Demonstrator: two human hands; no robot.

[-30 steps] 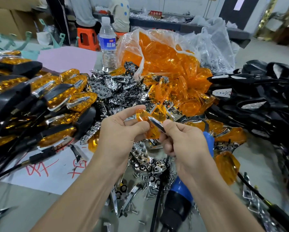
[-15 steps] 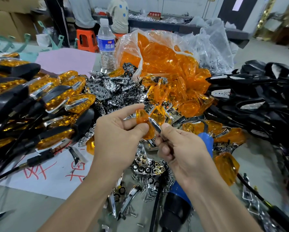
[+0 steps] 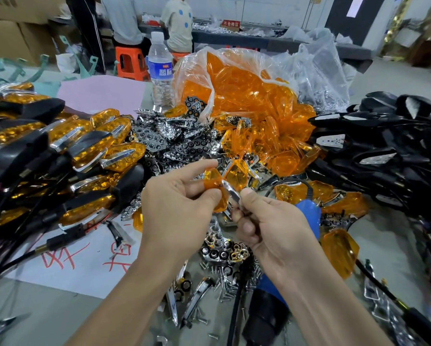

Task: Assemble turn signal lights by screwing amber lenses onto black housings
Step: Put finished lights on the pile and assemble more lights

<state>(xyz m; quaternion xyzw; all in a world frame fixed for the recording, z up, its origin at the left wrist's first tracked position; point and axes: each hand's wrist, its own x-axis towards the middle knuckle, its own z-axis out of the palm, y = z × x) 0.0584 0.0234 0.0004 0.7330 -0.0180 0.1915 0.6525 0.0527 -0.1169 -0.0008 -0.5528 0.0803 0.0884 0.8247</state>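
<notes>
Amber lens in left hand, chrome trim in right hand

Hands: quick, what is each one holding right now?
Left hand: pinches an amber lens.
Right hand: pinches a chrome trim strip held against that lens.

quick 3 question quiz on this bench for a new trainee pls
1. True or false: the left hand pinches an amber lens.
2. Fill in: the pile of bare black housings lies on the person's ____ side.
3. The right hand has its grip on: A) a chrome trim strip B) a black housing C) nothing.

Key: 1 true; 2 right; 3 A.
</notes>
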